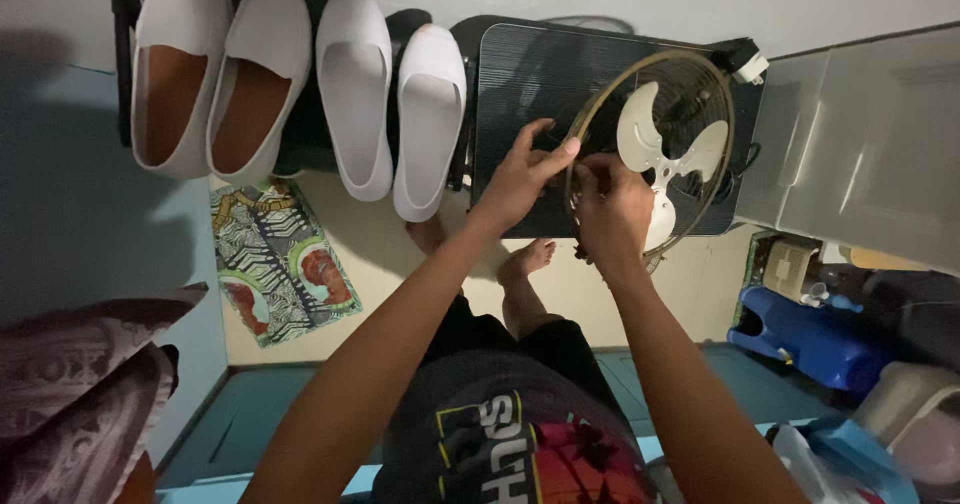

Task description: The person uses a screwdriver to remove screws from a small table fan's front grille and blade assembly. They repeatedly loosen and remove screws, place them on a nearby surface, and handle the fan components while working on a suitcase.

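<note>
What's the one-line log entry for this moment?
left hand: on fan guard rim | right hand: gripping guard's lower rim | fan blades: exposed | base: black ribbed box

A home: white shoes [300, 74] on a rack, patterned floor mat [280, 259]

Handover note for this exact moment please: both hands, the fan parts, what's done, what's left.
Left hand: fingertips on the rim of the wire fan guard, not gripping.
Right hand: closed on the guard's lower edge.
Fan: white blade is mounted, inside the guard, on a dark ribbed surface.
Done: blade and one guard sit together.
Left: whether the guard is fastened can't be seen; check the rim. No second guard in view.
</note>
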